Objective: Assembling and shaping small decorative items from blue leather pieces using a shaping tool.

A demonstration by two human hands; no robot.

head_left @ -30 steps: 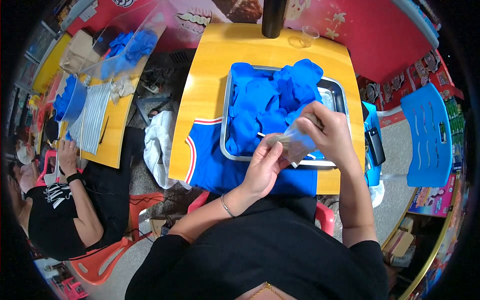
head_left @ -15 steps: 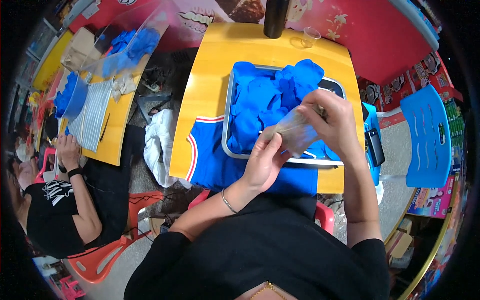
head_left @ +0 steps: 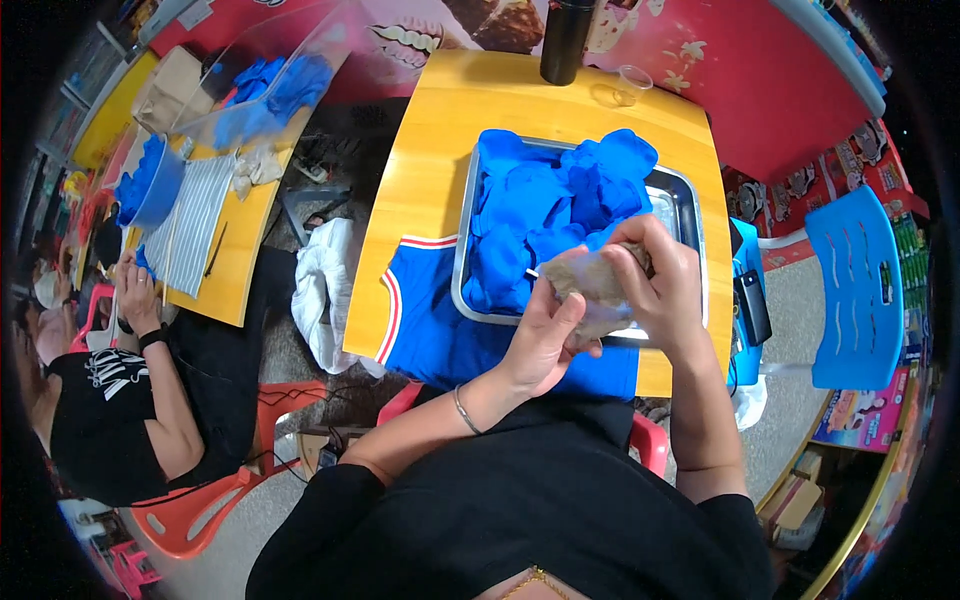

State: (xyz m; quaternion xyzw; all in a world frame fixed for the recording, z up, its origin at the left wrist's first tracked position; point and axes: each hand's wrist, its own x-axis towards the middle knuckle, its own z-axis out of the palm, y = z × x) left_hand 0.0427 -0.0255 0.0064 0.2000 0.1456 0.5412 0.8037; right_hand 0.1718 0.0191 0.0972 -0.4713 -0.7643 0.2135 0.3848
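Both hands are raised over the near right part of a metal tray point(head_left: 690, 200) heaped with blue petal-shaped pieces point(head_left: 525, 200). Between them is a thin, crumpled grey-brown sheet point(head_left: 592, 285), partly see-through; its exact kind does not show. My left hand point(head_left: 548, 340) grips its lower left side between thumb and fingers. Curled fingers of my right hand point(head_left: 662, 285) pinch its upper right side. A short white stick end pokes out by the petals just left of the sheet. Under the tray's near left corner lies a blue garment point(head_left: 430, 310) with white and red trim.
The yellow table point(head_left: 420, 150) carries a black bottle point(head_left: 562, 45) and a clear cup point(head_left: 632, 82) at its far edge. A blue chair point(head_left: 855, 285) stands right. At left, a co-worker point(head_left: 120, 410) sits by another table with a blue bowl point(head_left: 158, 190) and a clear bin point(head_left: 255, 115).
The sheet was stretched flatter between my hands and is now bunched up. My right hand has dropped nearer the left one. The view has shifted slightly.
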